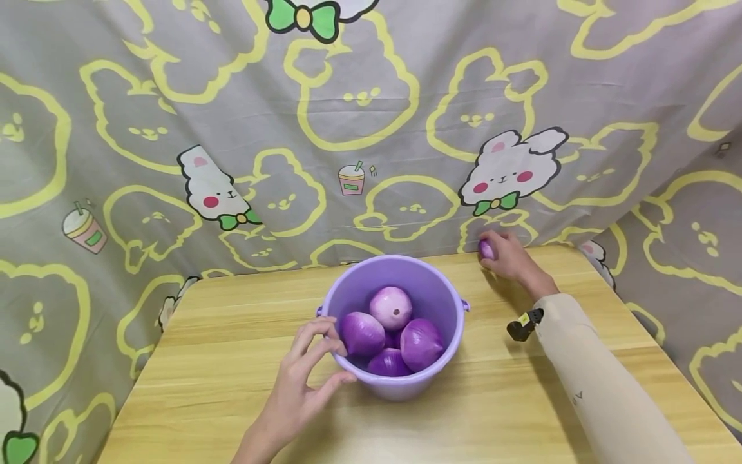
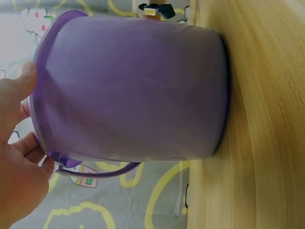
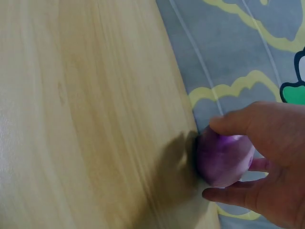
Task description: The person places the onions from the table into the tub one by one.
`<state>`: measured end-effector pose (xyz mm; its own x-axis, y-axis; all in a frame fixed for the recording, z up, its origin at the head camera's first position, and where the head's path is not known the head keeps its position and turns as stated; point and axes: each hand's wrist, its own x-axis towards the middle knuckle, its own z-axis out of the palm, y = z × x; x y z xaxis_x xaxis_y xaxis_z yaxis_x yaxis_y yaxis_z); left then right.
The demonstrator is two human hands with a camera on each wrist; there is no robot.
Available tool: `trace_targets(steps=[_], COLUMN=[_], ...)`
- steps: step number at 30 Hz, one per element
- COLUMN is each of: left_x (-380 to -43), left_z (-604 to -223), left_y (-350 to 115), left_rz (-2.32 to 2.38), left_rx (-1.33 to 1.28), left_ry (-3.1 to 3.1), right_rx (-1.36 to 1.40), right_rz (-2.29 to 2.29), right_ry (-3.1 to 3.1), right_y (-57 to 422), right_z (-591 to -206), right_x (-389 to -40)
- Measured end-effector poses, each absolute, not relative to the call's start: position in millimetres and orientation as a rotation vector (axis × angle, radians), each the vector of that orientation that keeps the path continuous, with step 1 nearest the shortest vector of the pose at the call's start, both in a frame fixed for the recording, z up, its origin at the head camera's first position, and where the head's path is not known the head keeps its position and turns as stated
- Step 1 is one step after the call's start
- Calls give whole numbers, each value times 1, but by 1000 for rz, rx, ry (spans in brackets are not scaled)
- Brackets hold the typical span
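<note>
A purple bucket (image 1: 400, 390) stands upright on the table. Inside it lie several purple onions (image 1: 421, 346), one of them paler on top. My left hand (image 1: 298, 386) grips the bucket's rim on the near left, fingers hooked over the edge. The left wrist view shows the bucket wall (image 2: 138, 90) from the side, with the thumb and fingers at its rim. Out at the table's far right edge, my right hand (image 1: 513, 261) holds a single onion (image 1: 485, 249). In the right wrist view, thumb and fingers reach around that onion (image 3: 223, 158), close to the table edge.
The wooden table (image 1: 243, 341) ends at a grey cloth (image 1: 324, 200) printed with yellow outlines, which hangs along the back and sides. The bucket's handle (image 2: 107, 171) hangs down one side. A small black device (image 1: 524, 325) sits at the right wrist.
</note>
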<state>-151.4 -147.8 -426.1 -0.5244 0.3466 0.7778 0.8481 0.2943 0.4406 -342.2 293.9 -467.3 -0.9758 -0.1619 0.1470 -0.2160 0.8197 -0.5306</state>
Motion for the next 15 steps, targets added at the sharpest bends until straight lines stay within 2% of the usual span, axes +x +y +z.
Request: trace_targets(steps=[15], left_x=[-150], left_z=[-427], left_y=[-148], left_rz=[-1176], left_rx=[-1067], left_ry=[-2004], right_rx=[308], right_rz=[944], right_ry=[-2818], right_y=[296], right_z=[-475], right_x=[-340])
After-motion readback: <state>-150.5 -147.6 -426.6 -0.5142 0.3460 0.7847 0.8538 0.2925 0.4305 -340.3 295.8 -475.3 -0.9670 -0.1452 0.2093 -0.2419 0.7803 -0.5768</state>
